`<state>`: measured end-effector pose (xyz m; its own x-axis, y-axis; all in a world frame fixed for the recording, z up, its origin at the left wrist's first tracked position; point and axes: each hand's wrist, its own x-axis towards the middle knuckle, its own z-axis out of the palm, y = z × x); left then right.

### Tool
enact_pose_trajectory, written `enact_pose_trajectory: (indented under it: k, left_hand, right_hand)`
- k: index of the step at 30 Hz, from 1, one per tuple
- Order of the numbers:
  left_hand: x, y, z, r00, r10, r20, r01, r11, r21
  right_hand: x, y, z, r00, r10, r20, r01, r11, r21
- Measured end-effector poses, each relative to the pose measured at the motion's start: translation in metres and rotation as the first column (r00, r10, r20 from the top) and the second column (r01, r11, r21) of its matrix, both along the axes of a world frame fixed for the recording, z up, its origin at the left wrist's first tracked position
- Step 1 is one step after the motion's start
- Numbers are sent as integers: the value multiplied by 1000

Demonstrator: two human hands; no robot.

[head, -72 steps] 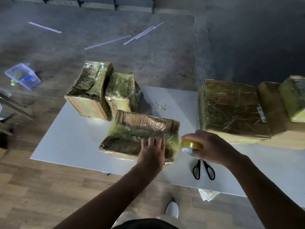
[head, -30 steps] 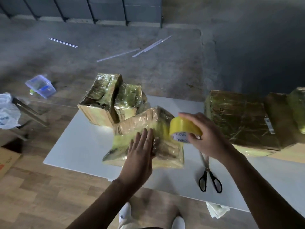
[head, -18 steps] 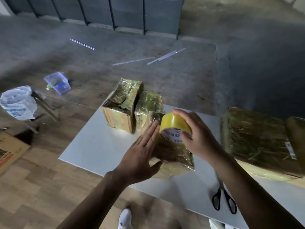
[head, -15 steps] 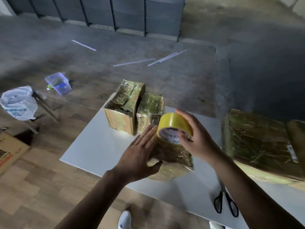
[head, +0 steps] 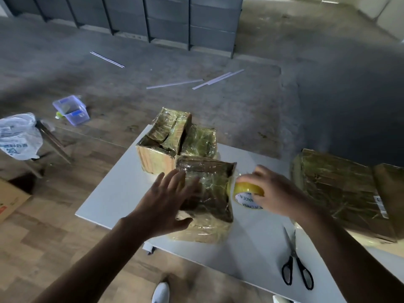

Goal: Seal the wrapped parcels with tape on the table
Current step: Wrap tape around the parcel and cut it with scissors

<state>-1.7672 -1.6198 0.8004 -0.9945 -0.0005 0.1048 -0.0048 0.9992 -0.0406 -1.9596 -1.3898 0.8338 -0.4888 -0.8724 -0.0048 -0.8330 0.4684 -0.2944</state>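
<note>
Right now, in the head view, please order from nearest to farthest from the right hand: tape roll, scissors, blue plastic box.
1. tape roll, gripped in the right hand itself.
2. scissors, on the table, nearer the person.
3. blue plastic box, on the floor, far left.

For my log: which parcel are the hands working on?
The front parcel: left hand rests on it, right hand holds tape at its right side. The others sit untouched.

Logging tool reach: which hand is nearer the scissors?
Right. The right hand, gripping the tape roll, is beyond the scissors; the left hand is on the parcel, farther left.
</note>
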Motion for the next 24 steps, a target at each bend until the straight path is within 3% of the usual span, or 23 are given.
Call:
enact_pose_trajectory:
  k: [4,7,13,17,20,24]
  left_hand:
    - [-10,20,4,995,58,81,-49,993,-109]
    - [-20,40,7,992,17,123,2,988,-155]
    - [-36,71,13,962,167,217,-147,984,-104]
    - [-45,85,14,947,176,270,-149,982,-116]
    - [-39,83,10,951,178,253,-160,983,-91]
    - [-26,79,-1,977,176,121,-178,984,5]
  right_hand:
    - [-1,1,-8,999,-37,40,37,999,3]
    - [1,2,-9,998,-36,45,35,999,10]
    - [6,0,-18,998,-27,52,30,998,-53]
    - [6,2,-28,991,-49,126,62,992,-106]
    - [8,4,-35,988,-49,149,75,982,-173]
    - [11,6,-30,990,-43,131,82,947,-311]
